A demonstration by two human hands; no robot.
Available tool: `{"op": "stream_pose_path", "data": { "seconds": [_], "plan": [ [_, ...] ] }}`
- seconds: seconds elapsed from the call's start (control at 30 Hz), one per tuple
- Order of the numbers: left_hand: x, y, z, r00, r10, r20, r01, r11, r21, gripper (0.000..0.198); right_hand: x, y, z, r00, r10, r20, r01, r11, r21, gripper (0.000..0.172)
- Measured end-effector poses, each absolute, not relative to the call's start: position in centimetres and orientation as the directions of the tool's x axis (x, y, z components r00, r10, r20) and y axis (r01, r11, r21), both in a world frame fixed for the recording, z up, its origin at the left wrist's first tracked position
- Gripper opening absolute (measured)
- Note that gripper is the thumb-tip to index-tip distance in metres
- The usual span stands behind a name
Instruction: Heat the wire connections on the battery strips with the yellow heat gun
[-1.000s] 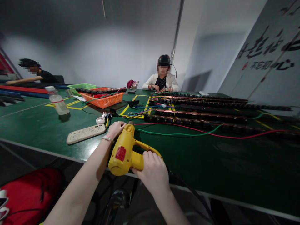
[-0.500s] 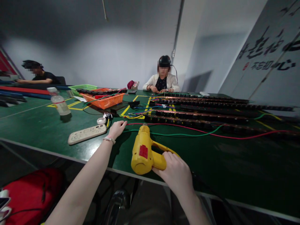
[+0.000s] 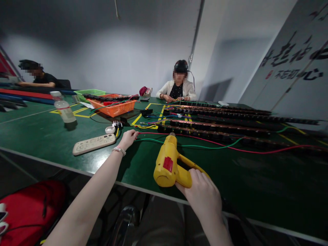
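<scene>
A yellow heat gun with a red label is gripped by its handle in my right hand. Its metal nozzle points away from me, close to the red wire and the green wire. My left hand is closed, fingers pinched on the end of the red wire. The green wire passes just beside that hand. Beyond the wires lies a long dark strip, with several thin coloured wires coming out of its left end.
A phone, a white earbud case and a bottle stand left on the green table. Behind are an orange basket and a green basket. Two other people sit beyond; one faces me.
My right hand has moved the heat gun to the right, its nozzle now farther along the wires. The left hand stays almost where it was, still pinching the red wire.
</scene>
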State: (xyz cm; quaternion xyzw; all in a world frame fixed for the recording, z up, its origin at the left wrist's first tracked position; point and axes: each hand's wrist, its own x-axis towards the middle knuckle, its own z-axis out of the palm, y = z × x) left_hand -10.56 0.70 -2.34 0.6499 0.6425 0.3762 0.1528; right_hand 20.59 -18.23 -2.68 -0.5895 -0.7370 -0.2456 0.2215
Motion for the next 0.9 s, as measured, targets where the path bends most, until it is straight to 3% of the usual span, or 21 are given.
{"op": "stream_pose_path", "data": {
  "seconds": [0.27,0.6,0.9],
  "plan": [
    [-10.7,0.5,-2.2,-0.157,0.949,0.273,0.662,-0.103,0.742,0.032,17.3,-18.7,-2.4,-0.156,0.791,0.592,0.986,0.159,0.048,0.035],
    [-10.5,0.4,-1.8,-0.109,0.966,0.233,0.451,-0.161,0.878,0.049,12.3,-17.7,-3.1,-0.181,0.761,0.623,0.956,0.285,-0.071,0.045],
    [-10.3,-1.2,-0.8,0.007,0.971,0.239,0.450,-0.217,0.867,0.054,11.1,-17.4,-2.4,-0.239,0.767,0.596,0.919,0.376,-0.116,0.047]
  ]
}}
